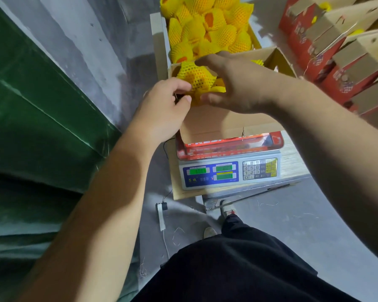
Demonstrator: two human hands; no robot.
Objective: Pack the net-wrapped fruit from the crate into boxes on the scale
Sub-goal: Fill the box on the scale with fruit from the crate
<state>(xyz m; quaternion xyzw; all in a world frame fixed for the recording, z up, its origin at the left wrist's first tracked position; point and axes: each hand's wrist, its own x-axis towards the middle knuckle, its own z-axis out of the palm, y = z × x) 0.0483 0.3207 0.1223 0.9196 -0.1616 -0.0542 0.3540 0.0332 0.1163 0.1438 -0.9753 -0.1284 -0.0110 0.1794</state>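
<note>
A crate (159, 38) at the top holds several fruits in yellow foam nets (207, 27). In front of it an open cardboard box (207, 123) with a red printed side stands on a grey digital scale (229, 173). Over the box's far left corner my left hand (164, 107) pinches the lower edge of one net-wrapped fruit (195, 76). My right hand (238, 83) curls around the same fruit from the right, thumb below and fingers over its top. More yellow netting shows inside the box under my hands.
Stacked red-and-brown boxes (340, 51) fill the right side. A green tarp (37, 118) lies along the left. The scale sits on a board (179, 192); a power strip with cable (161, 214) lies on the grey floor by my feet.
</note>
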